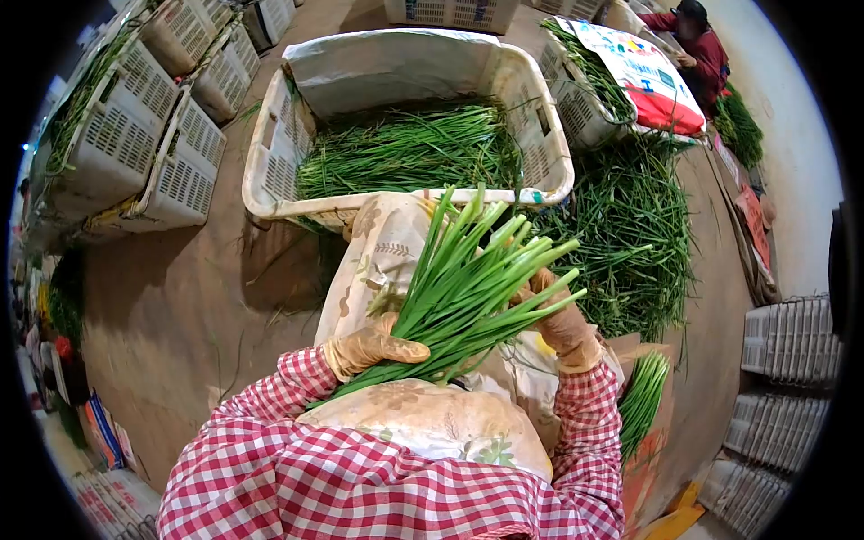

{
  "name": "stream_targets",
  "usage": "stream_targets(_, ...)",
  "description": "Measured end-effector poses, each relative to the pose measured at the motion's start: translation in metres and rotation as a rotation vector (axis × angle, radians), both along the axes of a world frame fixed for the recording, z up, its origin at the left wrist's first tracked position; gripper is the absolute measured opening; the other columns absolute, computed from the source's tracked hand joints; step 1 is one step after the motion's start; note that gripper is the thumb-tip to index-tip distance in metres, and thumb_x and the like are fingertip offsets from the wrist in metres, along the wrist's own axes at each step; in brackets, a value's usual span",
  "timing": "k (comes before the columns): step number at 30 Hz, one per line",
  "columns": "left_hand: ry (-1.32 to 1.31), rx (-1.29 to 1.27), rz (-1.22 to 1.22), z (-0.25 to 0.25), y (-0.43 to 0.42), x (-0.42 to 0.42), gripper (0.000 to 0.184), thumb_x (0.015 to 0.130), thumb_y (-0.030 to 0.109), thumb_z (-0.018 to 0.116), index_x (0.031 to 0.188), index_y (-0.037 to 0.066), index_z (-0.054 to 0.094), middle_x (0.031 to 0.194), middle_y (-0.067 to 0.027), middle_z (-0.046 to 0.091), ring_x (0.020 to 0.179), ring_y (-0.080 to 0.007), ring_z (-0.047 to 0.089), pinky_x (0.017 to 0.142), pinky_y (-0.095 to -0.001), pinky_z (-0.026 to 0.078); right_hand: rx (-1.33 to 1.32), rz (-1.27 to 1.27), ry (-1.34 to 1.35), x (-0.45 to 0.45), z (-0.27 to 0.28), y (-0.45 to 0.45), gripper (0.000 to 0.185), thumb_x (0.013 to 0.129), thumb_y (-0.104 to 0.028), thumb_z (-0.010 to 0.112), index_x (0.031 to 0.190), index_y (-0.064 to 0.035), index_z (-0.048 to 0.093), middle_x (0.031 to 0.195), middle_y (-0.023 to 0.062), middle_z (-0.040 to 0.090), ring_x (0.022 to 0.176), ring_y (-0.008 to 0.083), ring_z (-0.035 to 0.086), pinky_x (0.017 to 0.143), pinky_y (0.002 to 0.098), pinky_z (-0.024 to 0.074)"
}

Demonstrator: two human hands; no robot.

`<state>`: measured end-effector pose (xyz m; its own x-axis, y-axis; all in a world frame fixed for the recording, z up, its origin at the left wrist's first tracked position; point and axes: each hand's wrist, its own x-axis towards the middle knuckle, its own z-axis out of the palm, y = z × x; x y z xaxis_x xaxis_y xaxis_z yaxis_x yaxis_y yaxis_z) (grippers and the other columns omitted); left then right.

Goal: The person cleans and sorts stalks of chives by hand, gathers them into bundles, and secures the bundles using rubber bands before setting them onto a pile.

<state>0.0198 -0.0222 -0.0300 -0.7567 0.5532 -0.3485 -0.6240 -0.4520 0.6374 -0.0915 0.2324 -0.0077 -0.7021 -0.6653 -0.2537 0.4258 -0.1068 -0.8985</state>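
A thick bunch of green chives lies across my lap, its pale stem ends fanned toward the upper right. My gloved left hand is closed around the lower part, thumb on top. On the stem-end side, my gloved right hand curls its fingers against the stalks, which partly hide them. Beneath the bunch is a stained, patterned apron. Just ahead stands a white plastic crate, lined at the back and partly filled with more chives.
A large heap of loose chives covers the floor at right. A smaller bunch lies by my right elbow. Crates stand at left, and a filled crate bears a printed sack. Another person is at upper right.
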Motion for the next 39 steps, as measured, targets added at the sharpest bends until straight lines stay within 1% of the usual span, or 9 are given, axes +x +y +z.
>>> stream_targets(8, 0.187, -0.145, 0.022, 0.003, 0.002, -0.001, 0.069, 0.076, 0.025, 0.077, 0.132, 0.000, 0.044, 0.121, -0.0088, 0.056, 0.109, -0.0170, 0.053, 0.097, -0.0303, 0.041, 0.572, -0.128, 0.279, -0.036, 0.041, 0.050, 0.017, 0.095, -0.012, 0.050, 0.098, -0.0096, 0.066, 0.076, -0.0007, 0.065, 0.065, 0.0021, 0.056, 0.049, 0.0149, 0.0409)
stream_targets(12, 0.294, -0.266, -0.052, 0.003, -0.006, -0.001, 0.073, 0.077, 0.028, 0.077, 0.133, -0.001, 0.041, 0.122, -0.0101, 0.055, 0.111, -0.0186, 0.051, 0.097, -0.0315, 0.039, 1.042, -0.618, 0.921, -0.086, 0.040, 0.098, 0.024, 0.096, -0.010, 0.046, 0.113, -0.0069, 0.062, 0.091, 0.0052, 0.069, 0.072, 0.0110, 0.060, 0.061, 0.0235, 0.0490)
stream_targets(13, 0.333, -0.318, -0.052, 0.004, -0.007, 0.000, 0.078, 0.076, 0.029, 0.077, 0.135, -0.002, 0.037, 0.126, -0.0119, 0.052, 0.115, -0.0202, 0.047, 0.099, -0.0328, 0.037, 1.071, -0.650, 1.004, -0.085, 0.040, 0.101, 0.035, 0.094, -0.015, 0.051, 0.128, -0.0080, 0.053, 0.110, 0.0118, 0.065, 0.088, 0.0211, 0.063, 0.079, 0.0308, 0.0503)
stream_targets(16, 0.446, -0.427, -0.082, -0.012, -0.010, 0.001, 0.081, 0.075, 0.029, 0.078, 0.137, -0.001, 0.035, 0.128, -0.0130, 0.050, 0.118, -0.0213, 0.045, 0.101, -0.0336, 0.035, 0.865, -0.278, 1.034, -0.072, 0.049, 0.066, 0.059, 0.088, -0.031, 0.061, 0.139, -0.0099, 0.039, 0.128, 0.0158, 0.055, 0.113, 0.0270, 0.056, 0.095, 0.0347, 0.0433)
stream_targets(18, 0.381, -0.351, -0.117, 0.001, -0.006, -0.001, 0.083, 0.074, 0.028, 0.078, 0.138, -0.001, 0.033, 0.131, -0.0131, 0.047, 0.119, -0.0219, 0.044, 0.102, -0.0340, 0.034, 0.528, 0.181, 0.777, -0.058, 0.073, 0.036, 0.059, 0.086, -0.031, 0.062, 0.136, -0.0081, 0.042, 0.124, 0.0149, 0.058, 0.109, 0.0249, 0.058, 0.093, 0.0344, 0.0445)
stream_targets(22, 0.383, -0.308, -0.193, 0.011, -0.001, -0.005, 0.084, 0.075, 0.027, 0.077, 0.140, 0.000, 0.031, 0.133, -0.0118, 0.046, 0.121, -0.0206, 0.043, 0.103, -0.0333, 0.034, 0.533, 0.419, 0.592, -0.050, 0.074, 0.006, 0.036, 0.084, -0.028, 0.062, 0.110, -0.0037, 0.063, 0.092, 0.0083, 0.068, 0.078, 0.0164, 0.061, 0.067, 0.0286, 0.0493)
stream_targets(34, 0.145, -0.295, -0.233, 0.020, 0.002, -0.002, 0.064, 0.081, 0.017, 0.072, 0.135, 0.001, 0.041, 0.129, -0.0078, 0.052, 0.115, -0.0162, 0.049, 0.101, -0.0307, 0.037, 0.610, -0.075, 0.455, -0.032, 0.079, 0.039, 0.025, 0.088, -0.021, 0.062, 0.073, -0.0010, 0.066, 0.062, 0.0030, 0.061, 0.059, 0.0086, 0.055, 0.055, 0.0247, 0.0450)
stream_targets(38, 0.202, -0.321, -0.209, 0.017, -0.002, 0.000, 0.066, 0.080, 0.017, 0.073, 0.136, 0.002, 0.041, 0.130, -0.0068, 0.051, 0.117, -0.0163, 0.048, 0.101, -0.0308, 0.037, 0.265, -0.837, 0.867, -0.073, 0.080, 0.097, 0.025, 0.089, -0.027, 0.060, 0.079, -0.0057, 0.066, 0.068, 0.0064, 0.065, 0.061, 0.0113, 0.058, 0.065, 0.0274, 0.0492)
stream_targets(39, 0.195, -0.304, -0.182, 0.015, -0.001, 0.002, 0.067, 0.080, 0.018, 0.073, 0.136, 0.002, 0.040, 0.130, -0.0065, 0.051, 0.116, -0.0159, 0.047, 0.100, -0.0303, 0.037, 0.670, -1.043, 0.913, -0.081, 0.090, 0.115, 0.026, 0.089, -0.030, 0.060, 0.086, -0.0058, 0.067, 0.075, 0.0072, 0.067, 0.065, 0.0130, 0.060, 0.069, 0.0285, 0.0491)
